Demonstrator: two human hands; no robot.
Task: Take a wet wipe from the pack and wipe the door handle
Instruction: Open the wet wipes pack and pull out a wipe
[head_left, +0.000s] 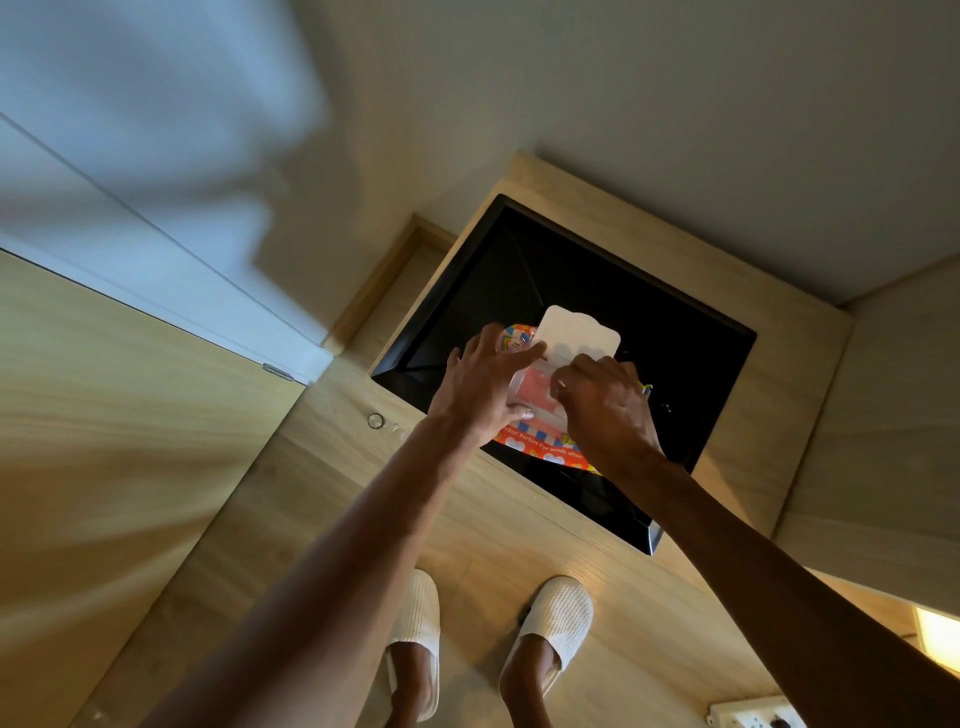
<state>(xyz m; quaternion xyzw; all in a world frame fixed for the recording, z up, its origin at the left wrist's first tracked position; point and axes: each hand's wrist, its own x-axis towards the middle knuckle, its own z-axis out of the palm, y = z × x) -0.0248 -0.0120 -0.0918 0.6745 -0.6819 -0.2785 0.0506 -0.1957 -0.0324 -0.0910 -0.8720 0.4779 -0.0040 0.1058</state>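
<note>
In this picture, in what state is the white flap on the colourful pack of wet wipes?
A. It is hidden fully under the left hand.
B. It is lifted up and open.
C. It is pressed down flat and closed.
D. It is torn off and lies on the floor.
B: the white rounded flap stands raised above the colourful printed wet-wipe pack, with the left hand at its edge and the right hand at the opening below.

Bare forearms, no sleeves, no rings visible on left hand (483, 384) or right hand (605, 402). White waffle-textured open-back slippers (558, 621) on both feet.
</note>
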